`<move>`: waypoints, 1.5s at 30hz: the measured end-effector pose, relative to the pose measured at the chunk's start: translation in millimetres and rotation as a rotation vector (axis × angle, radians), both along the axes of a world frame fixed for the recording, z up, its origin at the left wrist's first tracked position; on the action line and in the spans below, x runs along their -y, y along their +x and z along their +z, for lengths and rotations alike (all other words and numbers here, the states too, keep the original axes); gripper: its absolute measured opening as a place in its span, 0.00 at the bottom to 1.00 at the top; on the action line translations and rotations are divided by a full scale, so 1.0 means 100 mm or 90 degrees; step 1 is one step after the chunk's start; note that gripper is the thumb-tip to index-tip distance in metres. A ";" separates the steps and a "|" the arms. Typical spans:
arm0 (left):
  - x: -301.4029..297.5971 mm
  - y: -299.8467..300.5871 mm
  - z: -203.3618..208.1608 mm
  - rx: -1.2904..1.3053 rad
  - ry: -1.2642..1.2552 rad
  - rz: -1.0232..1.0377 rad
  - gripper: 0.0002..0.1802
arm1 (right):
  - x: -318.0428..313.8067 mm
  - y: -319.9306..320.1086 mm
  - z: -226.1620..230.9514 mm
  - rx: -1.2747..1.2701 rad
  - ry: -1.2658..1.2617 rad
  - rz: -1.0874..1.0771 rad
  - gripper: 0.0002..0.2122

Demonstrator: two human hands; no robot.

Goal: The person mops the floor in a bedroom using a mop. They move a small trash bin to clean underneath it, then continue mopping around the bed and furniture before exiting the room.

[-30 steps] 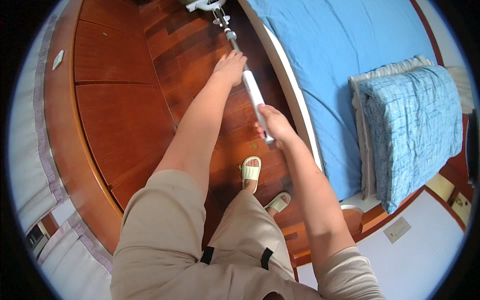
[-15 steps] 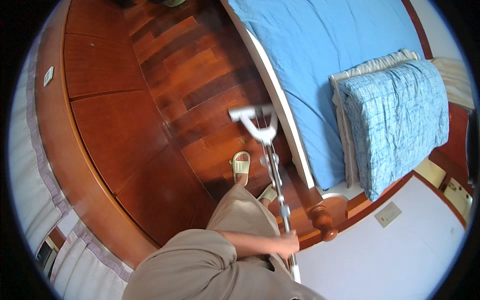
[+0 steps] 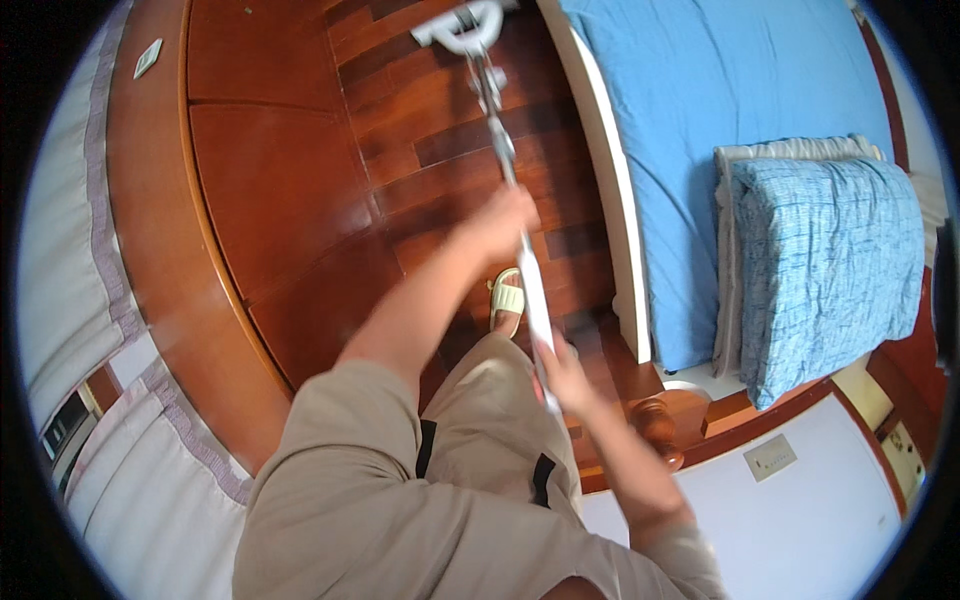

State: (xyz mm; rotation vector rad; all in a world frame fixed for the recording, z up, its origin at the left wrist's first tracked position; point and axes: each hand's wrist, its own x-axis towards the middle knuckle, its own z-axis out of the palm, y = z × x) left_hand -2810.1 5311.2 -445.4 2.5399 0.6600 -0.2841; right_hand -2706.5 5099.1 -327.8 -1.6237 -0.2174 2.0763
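Note:
Both of my hands are wrapped round the pole of a mop point(image 3: 534, 295), which slants away from me over the floor. My left hand point(image 3: 508, 222) grips the metal part about midway along. Nearer my body, my right hand point(image 3: 563, 375) closes on the white handle end. At the far end, the mop's white forked head point(image 3: 470, 28) is over the dark red wooden floor point(image 3: 400, 120), between the cabinet and the bed. Motion blurs the head, and its underside is hidden.
A long reddish-brown wooden cabinet point(image 3: 280, 200) runs along the left, beside pale curtains point(image 3: 70, 240). On the right is a bed with a blue sheet point(image 3: 680, 90) and a folded blue quilt point(image 3: 835, 270). A turned wooden post point(image 3: 655, 425) stands at its near corner. A pale green slipper point(image 3: 508, 298) is on my foot.
The mop head has moved forward, away from me. My left hand has moved forward too and holds the pole farther from my body. My right hand has come into view on the handle end.

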 end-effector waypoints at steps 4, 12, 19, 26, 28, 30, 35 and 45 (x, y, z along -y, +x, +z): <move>-0.84 -1.03 -0.27 -0.066 0.191 0.054 0.09 | -1.08 -0.58 -0.32 0.001 0.011 0.118 0.15; 0.66 -0.69 0.27 -0.340 -0.105 -0.034 0.15 | 0.18 -0.14 0.35 0.070 -0.071 0.387 0.20; 2.71 0.20 0.84 -0.197 -0.280 0.048 0.15 | 2.00 1.22 1.05 0.102 -0.098 0.541 0.18; 4.69 1.22 1.02 0.076 -0.350 0.166 0.09 | 2.93 2.23 2.10 0.244 -0.172 0.760 0.21; 5.15 1.52 1.12 0.127 -0.394 0.122 0.06 | 3.57 2.55 2.31 0.360 -0.075 0.774 0.23; 5.39 1.65 1.22 0.233 -0.442 0.173 0.05 | 3.64 2.63 2.61 0.346 -0.194 0.750 0.22; 5.41 1.71 1.51 0.249 -0.287 0.149 0.05 | 4.09 2.63 2.73 0.356 -0.151 0.513 0.21; 3.41 0.30 0.42 -0.013 0.120 0.281 0.09 | 2.68 0.46 1.02 0.121 -0.069 0.226 0.18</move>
